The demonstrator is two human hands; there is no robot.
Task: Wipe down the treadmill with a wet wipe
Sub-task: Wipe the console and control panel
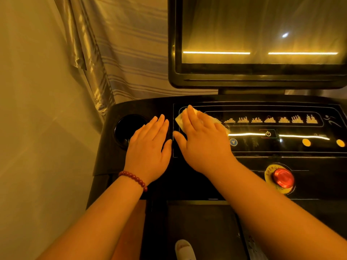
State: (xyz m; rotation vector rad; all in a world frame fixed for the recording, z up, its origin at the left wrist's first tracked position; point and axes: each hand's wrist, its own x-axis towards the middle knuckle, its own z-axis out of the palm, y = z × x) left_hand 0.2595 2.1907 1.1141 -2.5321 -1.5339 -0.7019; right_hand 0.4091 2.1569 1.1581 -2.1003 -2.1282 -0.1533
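Both hands lie flat on the treadmill console (pixel 206 184).

Left hand (pixel 150 145): fingers straight and together, palm down on the black plastic just beside the cup holder (pixel 127 128), holding nothing. It is judged to be a brace that steadies the person while leaning in.

Right hand (pixel 202 143): fingers extended, pressing the wet wipe (pixel 179 120) against the left end of the glossy control panel (pixel 281 147). The wipe is largely hidden under the palm, with pale corners showing past the fingertips and at the little-finger side. A flat palm rather than a pinch spreads pressure across the cloth, which suits a smooth panel.

Its position at the panel's left edge suggests a sweep rightward, across the programme icons (pixel 270 120) toward the power symbol (pixel 268 133).

Apparently outstanding: most of the panel, the screen (pixel 262 34) above, and the area round the red emergency stop button (pixel 283 177).

Risk noted: pressure on the touch keys could trigger a function.
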